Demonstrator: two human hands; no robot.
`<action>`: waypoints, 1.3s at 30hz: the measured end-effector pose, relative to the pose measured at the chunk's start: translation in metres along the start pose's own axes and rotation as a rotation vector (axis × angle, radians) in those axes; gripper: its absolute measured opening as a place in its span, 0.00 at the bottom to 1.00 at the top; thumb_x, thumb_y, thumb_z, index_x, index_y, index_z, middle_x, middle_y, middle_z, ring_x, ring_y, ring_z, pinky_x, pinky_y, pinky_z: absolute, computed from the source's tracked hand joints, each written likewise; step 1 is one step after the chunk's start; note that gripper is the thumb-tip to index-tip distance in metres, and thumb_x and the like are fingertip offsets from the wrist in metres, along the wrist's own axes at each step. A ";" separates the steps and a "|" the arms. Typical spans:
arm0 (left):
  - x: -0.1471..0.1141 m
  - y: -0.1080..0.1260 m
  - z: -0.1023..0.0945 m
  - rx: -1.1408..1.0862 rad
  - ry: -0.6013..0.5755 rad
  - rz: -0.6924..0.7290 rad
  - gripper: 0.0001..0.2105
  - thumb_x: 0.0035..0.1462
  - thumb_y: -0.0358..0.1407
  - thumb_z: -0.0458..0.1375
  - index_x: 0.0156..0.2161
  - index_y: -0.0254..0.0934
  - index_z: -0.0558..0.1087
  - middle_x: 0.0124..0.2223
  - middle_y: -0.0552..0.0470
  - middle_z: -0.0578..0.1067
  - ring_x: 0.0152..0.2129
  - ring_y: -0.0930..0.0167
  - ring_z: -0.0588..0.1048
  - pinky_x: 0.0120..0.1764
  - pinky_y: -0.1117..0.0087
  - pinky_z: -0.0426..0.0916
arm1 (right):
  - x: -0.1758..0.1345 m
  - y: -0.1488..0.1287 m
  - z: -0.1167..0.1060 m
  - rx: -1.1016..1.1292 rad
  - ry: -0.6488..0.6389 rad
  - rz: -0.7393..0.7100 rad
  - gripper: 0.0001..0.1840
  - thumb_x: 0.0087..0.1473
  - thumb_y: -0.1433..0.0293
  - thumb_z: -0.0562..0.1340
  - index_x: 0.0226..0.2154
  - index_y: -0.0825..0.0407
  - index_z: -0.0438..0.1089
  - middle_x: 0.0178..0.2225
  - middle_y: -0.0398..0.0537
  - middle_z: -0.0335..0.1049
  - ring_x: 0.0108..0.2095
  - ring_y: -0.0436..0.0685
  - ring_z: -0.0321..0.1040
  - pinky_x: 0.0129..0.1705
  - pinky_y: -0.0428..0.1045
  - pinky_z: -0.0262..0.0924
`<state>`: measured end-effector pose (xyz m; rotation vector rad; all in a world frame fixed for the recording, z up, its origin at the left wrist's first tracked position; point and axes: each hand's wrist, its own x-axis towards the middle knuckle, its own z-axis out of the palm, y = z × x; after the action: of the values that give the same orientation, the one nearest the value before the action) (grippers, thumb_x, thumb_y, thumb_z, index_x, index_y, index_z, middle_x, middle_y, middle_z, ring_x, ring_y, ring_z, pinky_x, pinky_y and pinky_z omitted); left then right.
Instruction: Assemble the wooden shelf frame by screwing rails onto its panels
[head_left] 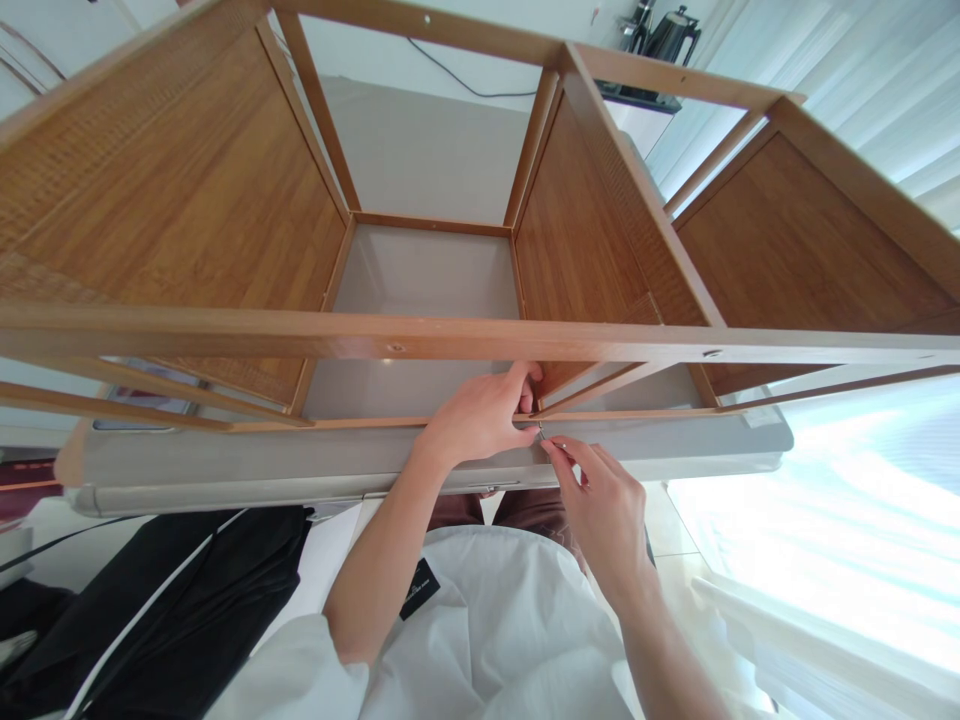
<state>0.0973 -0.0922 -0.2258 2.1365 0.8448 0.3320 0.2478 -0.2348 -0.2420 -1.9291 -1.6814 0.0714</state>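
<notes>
An open-sided, light-brown wooden frame with brown panels [420,338] stands on a long, pale grey table with rounded corners [225,457], right in front of the person; the left hand [484,412] curls over the slim, light-brown wooden lower rail [367,424], fingers on the inner side and thumb in front, just beside the foot of the brown wooden middle panel [581,235]; it seems to grasp the rail there, though how firmly I cannot tell. The right hand [604,490] pinches a small, thin, silvery metal piece [541,432] between thumb and fingertips, its tip close to the rail by the left thumb; whether it touches the wood is too small to tell. The step in hand looks like fine work at this joint; the next move, I judge, calls for the left hand to brace the rail, with the metal piece kept in line.
</notes>
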 end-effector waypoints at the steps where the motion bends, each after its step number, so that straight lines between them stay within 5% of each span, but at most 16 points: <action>1: 0.000 0.000 0.000 0.001 0.000 -0.001 0.22 0.54 0.34 0.63 0.51 0.43 0.59 0.39 0.58 0.77 0.32 0.69 0.75 0.36 0.68 0.65 | 0.000 -0.001 0.000 0.002 -0.003 0.005 0.09 0.67 0.66 0.60 0.38 0.48 0.76 0.31 0.43 0.76 0.27 0.50 0.67 0.32 0.45 0.58; 11: -0.001 0.000 0.000 0.001 -0.007 0.004 0.22 0.54 0.34 0.63 0.52 0.43 0.59 0.40 0.57 0.77 0.34 0.68 0.76 0.37 0.67 0.66 | 0.003 -0.006 0.000 0.036 -0.040 0.080 0.10 0.66 0.64 0.60 0.37 0.48 0.75 0.29 0.41 0.74 0.26 0.49 0.66 0.30 0.44 0.57; 22: 0.000 -0.001 0.000 -0.006 -0.003 0.017 0.23 0.54 0.33 0.63 0.51 0.43 0.59 0.40 0.57 0.77 0.33 0.69 0.76 0.37 0.67 0.66 | 0.000 -0.002 0.004 -0.124 -0.036 -0.186 0.08 0.67 0.72 0.58 0.39 0.51 0.73 0.29 0.45 0.73 0.31 0.53 0.65 0.34 0.48 0.57; 29: -0.001 0.000 -0.001 0.009 -0.004 0.019 0.21 0.56 0.32 0.61 0.52 0.43 0.59 0.40 0.57 0.77 0.34 0.68 0.76 0.37 0.67 0.66 | 0.002 -0.005 0.003 -0.139 -0.039 -0.216 0.10 0.68 0.72 0.56 0.39 0.50 0.74 0.28 0.46 0.73 0.29 0.54 0.64 0.34 0.48 0.58; 33: -0.001 0.001 -0.001 0.018 -0.007 0.011 0.20 0.57 0.32 0.60 0.53 0.43 0.59 0.41 0.56 0.78 0.35 0.68 0.77 0.38 0.67 0.67 | 0.001 -0.005 0.006 -0.055 0.004 -0.124 0.11 0.68 0.69 0.57 0.39 0.50 0.75 0.30 0.46 0.75 0.30 0.52 0.68 0.34 0.47 0.60; 39: -0.001 -0.001 0.000 0.014 0.005 0.017 0.20 0.57 0.33 0.60 0.53 0.43 0.59 0.40 0.56 0.78 0.35 0.68 0.77 0.38 0.66 0.67 | -0.001 -0.007 0.005 0.094 -0.008 0.213 0.14 0.64 0.58 0.61 0.34 0.48 0.78 0.26 0.42 0.76 0.23 0.49 0.65 0.29 0.45 0.58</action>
<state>0.0965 -0.0930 -0.2265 2.1576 0.8345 0.3420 0.2391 -0.2332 -0.2429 -2.0317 -1.4452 0.2350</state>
